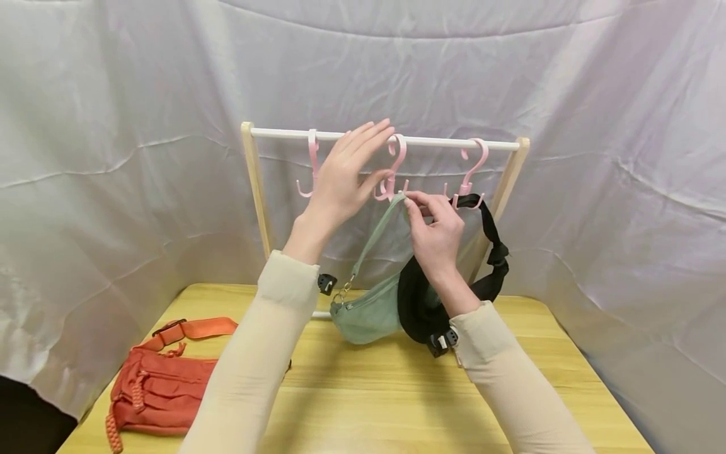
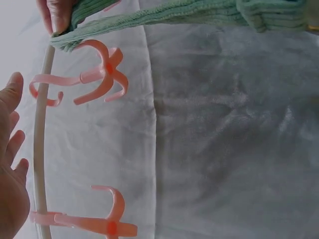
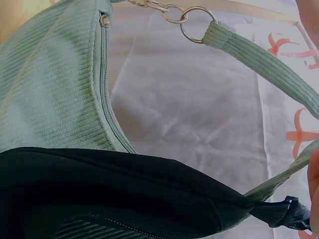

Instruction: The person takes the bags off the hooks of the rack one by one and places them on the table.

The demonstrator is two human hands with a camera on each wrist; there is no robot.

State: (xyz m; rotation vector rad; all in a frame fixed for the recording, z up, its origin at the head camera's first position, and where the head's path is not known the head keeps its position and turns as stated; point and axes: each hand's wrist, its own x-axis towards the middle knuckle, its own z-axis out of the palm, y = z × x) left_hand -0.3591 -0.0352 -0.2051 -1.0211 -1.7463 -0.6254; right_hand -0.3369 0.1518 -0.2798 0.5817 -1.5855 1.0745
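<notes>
Pale satin drapes (image 1: 170,82) back the wooden table (image 1: 351,410), at whose far side the green corduroy shoulder bag (image 1: 368,315) hangs, its strap (image 3: 269,65) pinched by the right hand (image 1: 438,230) near the middle pink hook (image 1: 391,183), while the left hand (image 1: 345,171), fingers extended, grasps nothing. The bag looks light, soft and floppy, and its ribbed surface is probably not slippery; the strap's top seems the best place to hold.

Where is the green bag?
In the head view, the green bag hangs below centre, just left of the black bag, its strap in the right hand.
</notes>
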